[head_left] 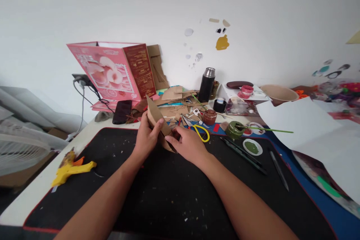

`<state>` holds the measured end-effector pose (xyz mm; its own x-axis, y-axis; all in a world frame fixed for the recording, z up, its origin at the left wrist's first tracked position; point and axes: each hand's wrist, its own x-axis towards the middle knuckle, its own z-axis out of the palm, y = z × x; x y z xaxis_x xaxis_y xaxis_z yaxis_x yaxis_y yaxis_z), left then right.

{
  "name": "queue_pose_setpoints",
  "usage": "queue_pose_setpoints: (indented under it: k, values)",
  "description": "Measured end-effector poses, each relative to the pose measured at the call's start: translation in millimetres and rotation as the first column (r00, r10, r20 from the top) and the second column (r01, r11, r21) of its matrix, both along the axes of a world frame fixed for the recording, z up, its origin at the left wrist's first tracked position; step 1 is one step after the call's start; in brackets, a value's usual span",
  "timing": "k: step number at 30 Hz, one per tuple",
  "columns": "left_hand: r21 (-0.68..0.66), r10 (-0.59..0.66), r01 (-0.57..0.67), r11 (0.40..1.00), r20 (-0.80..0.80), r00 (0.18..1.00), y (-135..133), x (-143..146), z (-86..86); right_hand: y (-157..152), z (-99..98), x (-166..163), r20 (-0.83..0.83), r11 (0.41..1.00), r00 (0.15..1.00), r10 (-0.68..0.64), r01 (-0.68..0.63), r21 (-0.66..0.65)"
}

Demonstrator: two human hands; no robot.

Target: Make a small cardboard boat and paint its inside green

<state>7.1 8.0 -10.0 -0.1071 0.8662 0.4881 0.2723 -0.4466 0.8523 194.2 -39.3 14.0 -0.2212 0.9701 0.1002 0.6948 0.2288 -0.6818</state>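
A folded piece of brown cardboard (156,114) is held up over the far part of the black mat, tilted between both hands. My left hand (146,135) grips its left side, thumb lying on the face towards the right. My right hand (188,143) pinches the lower right part, its fingertips partly hidden behind the cardboard and thumb. Just right of that hand lie yellow-handled scissors (201,133), blades towards the heap of cardboard scraps (173,111).
A yellow glue gun (70,168) lies on the mat's left. Behind stand a pink box (109,71), a phone (122,111) and a black flask (206,85). Rightward are a green paint jar (235,130), pens (244,153) and white paper sheets (298,123).
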Motion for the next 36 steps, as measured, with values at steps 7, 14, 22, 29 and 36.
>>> queue_pose_setpoints:
  k: [7, 14, 22, 29, 36]
  values:
    - [-0.082, -0.027, 0.033, 0.996, 0.072, 0.997, 1.7, 1.9, -0.8, 2.2, 0.4, 0.7, -0.06, 0.999, 0.998, -0.032, 0.032, 0.003]
    - [-0.033, 0.014, -0.016, 0.999, -0.045, 0.999, -2.3, 2.1, 1.1, 4.3, -0.3, 1.5, -0.035, 0.999, 0.998, -0.051, 0.051, -0.002]
    - [-0.009, 0.007, -0.007, 1.0, -0.017, 1.0, -2.0, 2.5, 5.4, 3.5, 0.3, 1.7, -0.129, 0.999, 0.991, -0.023, 0.019, -0.037]
    - [-0.001, 0.009, -0.009, 1.0, -0.026, 1.0, -1.6, 0.2, 5.2, 5.9, -3.0, 2.3, -0.25, 0.993, 0.968, -0.031, 0.002, -0.118]
    - [0.034, 0.026, -0.024, 0.999, -0.076, 0.997, -0.1, -2.6, 0.9, 6.5, -4.5, 2.3, -0.291, 0.993, 0.956, -0.03, -0.006, -0.122]
